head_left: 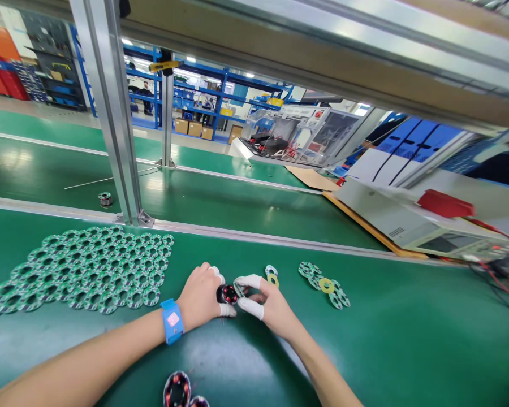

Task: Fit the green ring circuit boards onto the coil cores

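My left hand (pixel 203 294), with white finger cots and a blue wrist strap (pixel 172 321), is closed around a small motor stator (pixel 229 294) with dark and reddish windings. Right beside it, my right hand (pixel 267 305) pinches a ring-shaped circuit board (pixel 239 287) between white-covered fingertips, close against the stator's face. Whether the board touches the stator I cannot tell. Just beyond the right hand lie a ring board (pixel 271 270) and a yellow ring (pixel 272 280). At the bottom edge, partly cut off, are more wound stators (pixel 177 390).
Many green ring boards (pixel 106 268) cover the mat at left. Several more lie at right (pixel 309 270), with a yellow ring (pixel 326 285) among them. An aluminium post (pixel 110 113) rises behind the boards. A lone stator (pixel 105 199) sits beyond the rail. A grey instrument (pixel 407 220) stands at right.
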Demonstrator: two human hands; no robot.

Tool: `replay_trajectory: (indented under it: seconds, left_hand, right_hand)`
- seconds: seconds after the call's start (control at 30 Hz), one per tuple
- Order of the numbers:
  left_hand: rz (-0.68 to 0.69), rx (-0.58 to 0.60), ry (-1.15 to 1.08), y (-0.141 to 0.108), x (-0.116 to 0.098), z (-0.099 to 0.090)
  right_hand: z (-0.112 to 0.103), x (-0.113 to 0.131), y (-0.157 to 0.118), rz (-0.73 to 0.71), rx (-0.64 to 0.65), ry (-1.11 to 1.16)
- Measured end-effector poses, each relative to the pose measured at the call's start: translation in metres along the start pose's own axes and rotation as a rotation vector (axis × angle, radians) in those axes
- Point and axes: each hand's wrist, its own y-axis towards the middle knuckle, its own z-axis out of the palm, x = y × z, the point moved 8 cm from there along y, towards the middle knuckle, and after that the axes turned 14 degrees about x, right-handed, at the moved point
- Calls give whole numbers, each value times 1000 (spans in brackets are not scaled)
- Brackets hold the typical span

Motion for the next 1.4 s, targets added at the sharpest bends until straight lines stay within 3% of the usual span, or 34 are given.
replay_trajectory:
  seconds: [0.2, 0.4, 0.8, 1.4]
  left_hand:
    - [-4, -2, 117, -1, -6, -1]
    - [-12, 0, 128, -1, -9, 0]
    - [7, -25, 105, -3, -10, 1]
    - [5, -28, 144, -6, -10, 5]
  right_hand:
    - [10, 15, -6, -12, -47, -382]
    - [15, 20, -10, -14, -57, -576]
    - [14, 17, -11, -86, -124, -501]
    - [14, 16, -12, -82, -139, -475]
